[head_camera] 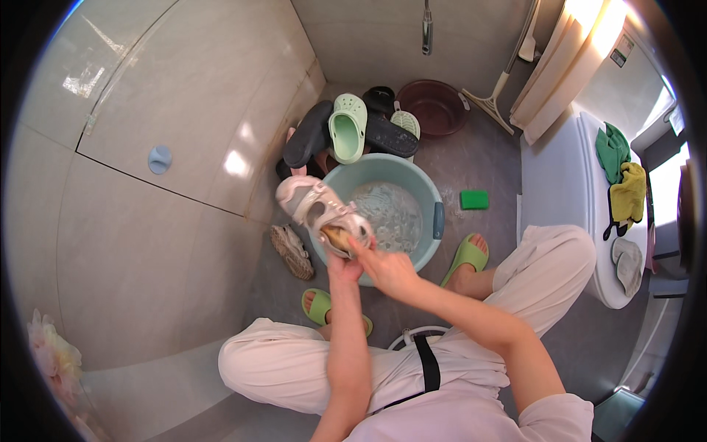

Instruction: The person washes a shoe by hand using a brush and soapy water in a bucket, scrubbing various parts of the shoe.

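Observation:
A pale pink and white strapped shoe (309, 205) is held over the left rim of a light blue plastic basin (406, 166) with sudsy water inside. My left hand (345, 268) grips the shoe at its heel end from below. My right hand (386, 269) is at the shoe's opening, its fingers reaching to the tan insole; what they hold, if anything, is hidden. A similar beige shoe (291, 251) lies on its side on the floor, left of the basin.
Behind the basin are a mint green clog (348, 130), black footwear (392, 135) and a dark red basin (433, 108). A green sponge (474, 200) lies on the floor at right. A squeegee (497, 102) leans in the corner. Cloths (628, 193) lie on a white surface.

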Available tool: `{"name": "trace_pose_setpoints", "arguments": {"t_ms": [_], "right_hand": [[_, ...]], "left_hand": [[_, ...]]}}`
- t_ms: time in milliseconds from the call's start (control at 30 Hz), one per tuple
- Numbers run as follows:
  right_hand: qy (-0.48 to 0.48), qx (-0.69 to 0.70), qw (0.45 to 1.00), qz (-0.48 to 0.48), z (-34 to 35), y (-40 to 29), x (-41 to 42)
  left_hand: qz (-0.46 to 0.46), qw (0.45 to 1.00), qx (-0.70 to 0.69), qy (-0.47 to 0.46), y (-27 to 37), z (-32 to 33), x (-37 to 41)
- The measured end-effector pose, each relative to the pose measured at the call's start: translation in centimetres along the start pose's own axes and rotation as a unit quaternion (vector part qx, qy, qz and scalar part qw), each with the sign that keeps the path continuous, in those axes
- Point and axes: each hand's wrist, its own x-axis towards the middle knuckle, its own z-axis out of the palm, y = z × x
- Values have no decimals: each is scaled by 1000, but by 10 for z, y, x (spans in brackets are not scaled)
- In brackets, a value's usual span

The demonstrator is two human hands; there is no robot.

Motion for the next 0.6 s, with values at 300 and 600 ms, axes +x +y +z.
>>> {"name": "trace_pose_setpoints", "arguments": {"t_ms": [300,600], "right_hand": [[35,-12,999,34,8,-15,5],[65,-57,996,3,-1,-16,13]], "left_hand": [[20,990,92,-101,-6,-10,-1],[64,997,13,-38,-6,3,-3]]}}
